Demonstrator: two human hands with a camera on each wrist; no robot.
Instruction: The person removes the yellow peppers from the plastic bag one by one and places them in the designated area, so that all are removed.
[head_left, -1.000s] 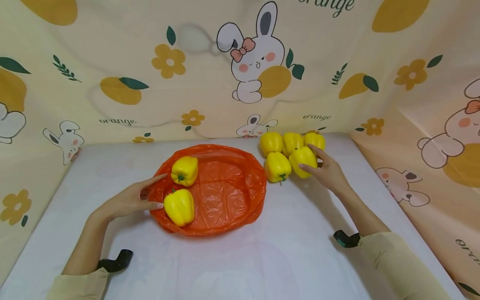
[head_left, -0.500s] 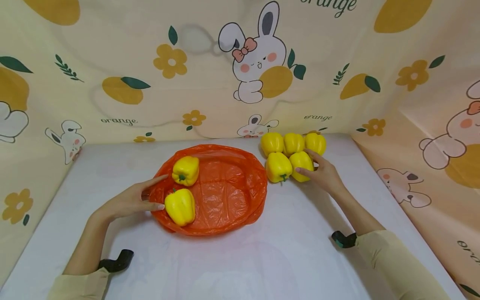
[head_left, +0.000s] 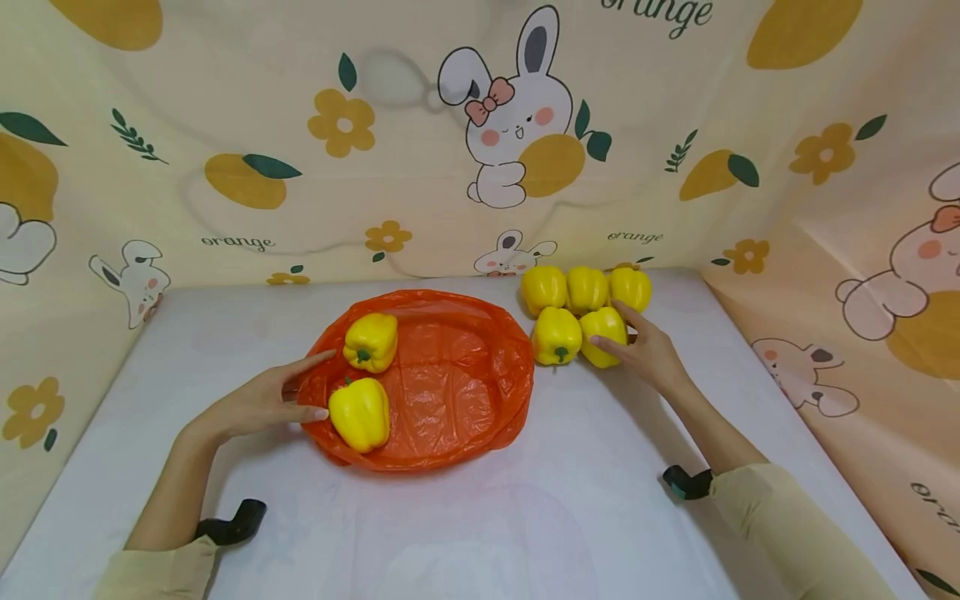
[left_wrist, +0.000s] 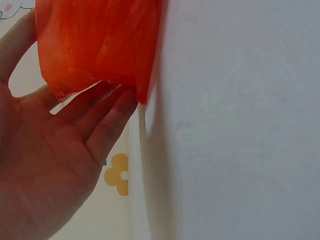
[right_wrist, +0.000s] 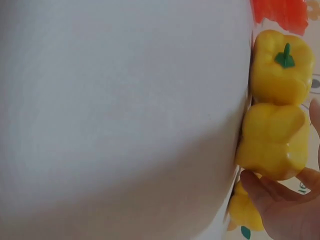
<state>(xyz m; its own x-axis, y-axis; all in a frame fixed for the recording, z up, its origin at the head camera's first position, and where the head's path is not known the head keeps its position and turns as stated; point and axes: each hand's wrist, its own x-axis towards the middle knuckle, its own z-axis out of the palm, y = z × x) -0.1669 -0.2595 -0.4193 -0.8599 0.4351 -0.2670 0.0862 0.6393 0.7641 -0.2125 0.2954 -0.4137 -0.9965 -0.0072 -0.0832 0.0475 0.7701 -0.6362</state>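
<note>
Where the left hand (head_left: 251, 407) meets the red bag (head_left: 442, 400), its thumb and fingers are spread well apart at the plastic wall, cupping it rather than clenching it. My guess is that it's there to stop so light a bag from sliding or sagging at the mouth. Just inside the rim, by those fingertips, lie the far bagged pepper (head_left: 371, 342) and the near bagged pepper (head_left: 360, 415); the first points its stem back toward the person, the second turns its own away, so both run roughly front to back.

Across the bag, the right hand (head_left: 652, 354) is partly closed about the gripped pepper (head_left: 603, 337), thumb on the near side and a finger at the far side. No stem shows on it (the blunt, lobed end seems to face the person, so I'd suppose the stalk points away), and it is too stubby for me to call its long axis. It touches the stemmed pepper (head_left: 557, 336) on its bag side, whose green stalk points toward the person. Beyond the right hand, three back peppers (head_left: 587, 288) line the bench (head_left: 450, 533), bunched, I'd say, so they won't roll.
</note>
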